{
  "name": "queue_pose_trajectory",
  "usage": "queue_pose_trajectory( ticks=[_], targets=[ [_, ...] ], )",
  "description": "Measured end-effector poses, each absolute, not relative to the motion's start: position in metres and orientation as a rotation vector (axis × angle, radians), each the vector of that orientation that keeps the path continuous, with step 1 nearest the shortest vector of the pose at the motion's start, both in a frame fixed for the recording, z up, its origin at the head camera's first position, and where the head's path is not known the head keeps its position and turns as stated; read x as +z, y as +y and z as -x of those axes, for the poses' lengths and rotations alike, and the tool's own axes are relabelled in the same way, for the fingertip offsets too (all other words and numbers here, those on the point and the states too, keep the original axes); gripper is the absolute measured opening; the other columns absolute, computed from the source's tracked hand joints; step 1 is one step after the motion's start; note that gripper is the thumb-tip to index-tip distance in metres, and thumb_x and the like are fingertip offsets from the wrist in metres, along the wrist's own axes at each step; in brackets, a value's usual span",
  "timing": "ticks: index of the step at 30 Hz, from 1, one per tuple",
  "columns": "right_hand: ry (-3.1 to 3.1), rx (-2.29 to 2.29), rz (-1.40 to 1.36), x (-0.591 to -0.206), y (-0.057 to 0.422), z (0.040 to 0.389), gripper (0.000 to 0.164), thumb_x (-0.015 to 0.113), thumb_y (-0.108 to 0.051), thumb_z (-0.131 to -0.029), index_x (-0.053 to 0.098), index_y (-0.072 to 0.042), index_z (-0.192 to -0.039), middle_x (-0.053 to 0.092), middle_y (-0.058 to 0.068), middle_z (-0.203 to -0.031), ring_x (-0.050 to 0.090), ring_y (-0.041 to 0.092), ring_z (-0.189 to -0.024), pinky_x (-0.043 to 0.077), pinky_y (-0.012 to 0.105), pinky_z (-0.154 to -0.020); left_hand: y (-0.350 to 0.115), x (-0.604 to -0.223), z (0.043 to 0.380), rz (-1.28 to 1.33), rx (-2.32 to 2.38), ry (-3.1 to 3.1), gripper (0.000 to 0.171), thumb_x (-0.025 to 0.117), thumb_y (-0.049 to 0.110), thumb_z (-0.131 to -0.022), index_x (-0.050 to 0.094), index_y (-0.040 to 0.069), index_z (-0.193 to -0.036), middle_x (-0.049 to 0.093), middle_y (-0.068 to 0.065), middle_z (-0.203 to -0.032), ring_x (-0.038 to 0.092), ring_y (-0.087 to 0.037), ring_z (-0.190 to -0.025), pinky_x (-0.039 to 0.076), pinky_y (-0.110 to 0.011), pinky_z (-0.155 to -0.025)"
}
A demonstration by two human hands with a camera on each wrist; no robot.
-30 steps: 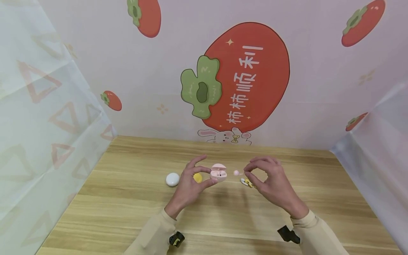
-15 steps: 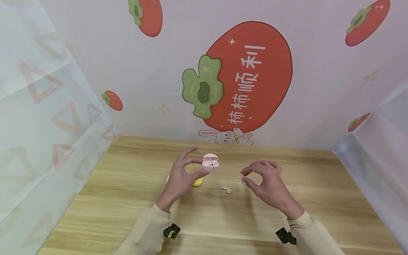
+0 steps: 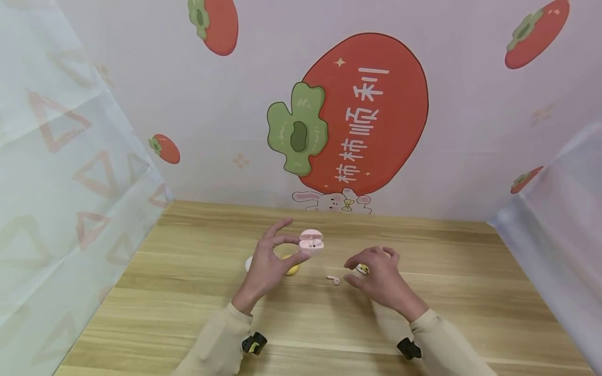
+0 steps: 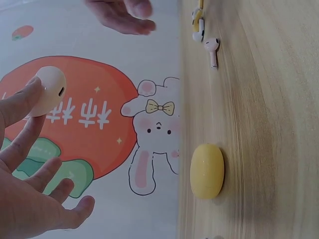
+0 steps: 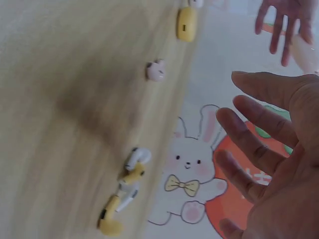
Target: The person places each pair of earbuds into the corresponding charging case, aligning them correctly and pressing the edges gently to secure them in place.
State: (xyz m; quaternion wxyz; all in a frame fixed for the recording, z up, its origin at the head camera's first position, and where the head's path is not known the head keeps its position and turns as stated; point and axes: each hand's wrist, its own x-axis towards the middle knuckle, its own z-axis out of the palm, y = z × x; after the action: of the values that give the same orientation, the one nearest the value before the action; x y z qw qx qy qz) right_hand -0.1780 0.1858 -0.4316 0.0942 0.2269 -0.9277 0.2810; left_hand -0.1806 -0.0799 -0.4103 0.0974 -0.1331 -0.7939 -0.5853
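Observation:
My left hand [image 3: 265, 263] pinches a pink earbud case [image 3: 311, 245] between thumb and fingers, above the table. Its lid stands up; the contents are too small to tell. In the left wrist view the back of the case [image 4: 51, 90] shows a dark slot. A loose pink earbud [image 3: 336, 280] lies on the table, just left of my right hand [image 3: 378, 277]. That hand hovers with thumb and fingers apart, holding nothing. Behind its fingers lie several white and yellow earbuds [image 3: 362, 268], clearer in the right wrist view, where a yellow earbud [image 5: 110, 219] lies lowest.
A yellow earbud case [image 3: 292, 270] lies on the wooden table [image 3: 188, 292], beyond my left hand. Left of it a white case [image 3: 248, 264] is partly hidden by that hand. A printed backdrop [image 3: 235, 130] rises at the table's far edge, with hanging sheets at both sides.
The pink earbud was at my right fingertips and now lies on the table. My left hand moved left and up with the case; my right hand moved left and lower, fingers parting.

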Motion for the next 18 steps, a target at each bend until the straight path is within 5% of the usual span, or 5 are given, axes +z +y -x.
queue_pose_trajectory(
  ticks=[18],
  targets=[
    [-2.979,0.672,-0.603,-0.460,0.163,0.190,0.022,0.091,-0.024,-0.075,0.080,-0.015,-0.092,0.070,-0.010,-0.084,0.056,0.024,-0.102,0.011,0.070,-0.104,-0.079,-0.412,0.179,0.412,-1.754,-2.345,0.021,0.088,0.016,-0.080,0.078,0.006,-0.095,0.050,-0.002,-0.149,0.037,-0.031,-0.144,0.030,-0.061,-0.112]
  ],
)
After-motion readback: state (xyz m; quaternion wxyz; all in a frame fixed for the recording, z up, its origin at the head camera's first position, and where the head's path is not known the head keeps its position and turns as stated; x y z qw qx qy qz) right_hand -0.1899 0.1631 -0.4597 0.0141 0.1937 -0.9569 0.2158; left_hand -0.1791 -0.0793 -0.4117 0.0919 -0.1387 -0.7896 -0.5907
